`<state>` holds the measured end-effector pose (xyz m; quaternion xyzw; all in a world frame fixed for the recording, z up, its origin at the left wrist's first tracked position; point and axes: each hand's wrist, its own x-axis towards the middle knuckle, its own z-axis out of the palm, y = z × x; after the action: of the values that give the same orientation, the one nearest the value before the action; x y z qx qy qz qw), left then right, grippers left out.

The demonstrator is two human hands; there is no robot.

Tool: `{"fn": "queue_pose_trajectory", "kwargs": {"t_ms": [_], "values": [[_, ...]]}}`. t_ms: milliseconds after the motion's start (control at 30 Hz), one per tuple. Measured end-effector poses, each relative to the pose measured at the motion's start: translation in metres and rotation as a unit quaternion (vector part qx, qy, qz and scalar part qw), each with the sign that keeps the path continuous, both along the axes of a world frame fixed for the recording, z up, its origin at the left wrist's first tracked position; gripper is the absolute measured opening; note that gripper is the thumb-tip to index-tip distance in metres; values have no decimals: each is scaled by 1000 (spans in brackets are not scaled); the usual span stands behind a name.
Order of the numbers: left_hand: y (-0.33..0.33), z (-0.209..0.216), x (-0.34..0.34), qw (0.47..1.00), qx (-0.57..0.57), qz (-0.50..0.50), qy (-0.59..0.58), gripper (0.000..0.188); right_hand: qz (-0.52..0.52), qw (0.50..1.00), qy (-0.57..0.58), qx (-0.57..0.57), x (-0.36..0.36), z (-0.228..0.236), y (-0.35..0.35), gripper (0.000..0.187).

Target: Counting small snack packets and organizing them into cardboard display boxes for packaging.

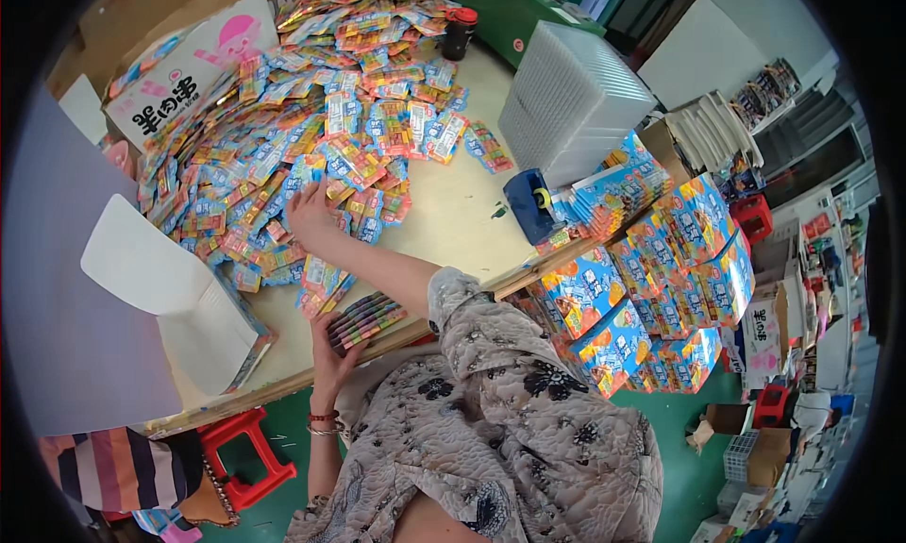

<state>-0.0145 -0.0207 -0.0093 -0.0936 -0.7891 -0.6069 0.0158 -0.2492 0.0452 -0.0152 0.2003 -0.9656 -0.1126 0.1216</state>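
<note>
- Packet stack (366, 320): clamped between thumb and fingers of the left hand (338, 349).
- Loose packets (250, 180): heaped around and beyond the fingers of the right hand (310, 217); I cannot tell whether these grip one.
- White box (208, 345): open, left of the left fingers.

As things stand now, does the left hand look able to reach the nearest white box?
Probably yes: bare table shows between the left hand and the white box. However, the hand holds a stack of packets, so it may need to release them before grasping the box.
</note>
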Motion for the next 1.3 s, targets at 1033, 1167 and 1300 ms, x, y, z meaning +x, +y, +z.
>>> {"fn": "queue_pose_trajectory", "kwargs": {"t_ms": [1033, 1167, 1300], "values": [[-10, 8, 0, 994, -92, -14, 66, 62, 88, 796, -69, -595, 111, 103, 207, 20], [-15, 17, 5, 997, -55, -14, 45, 57, 317, 859, -237, -325, 75, 55, 113, 51], [-25, 5, 12, 997, -64, -1, 33, 57, 297, 894, -278, -190, 65, 65, 69, 64]]}}
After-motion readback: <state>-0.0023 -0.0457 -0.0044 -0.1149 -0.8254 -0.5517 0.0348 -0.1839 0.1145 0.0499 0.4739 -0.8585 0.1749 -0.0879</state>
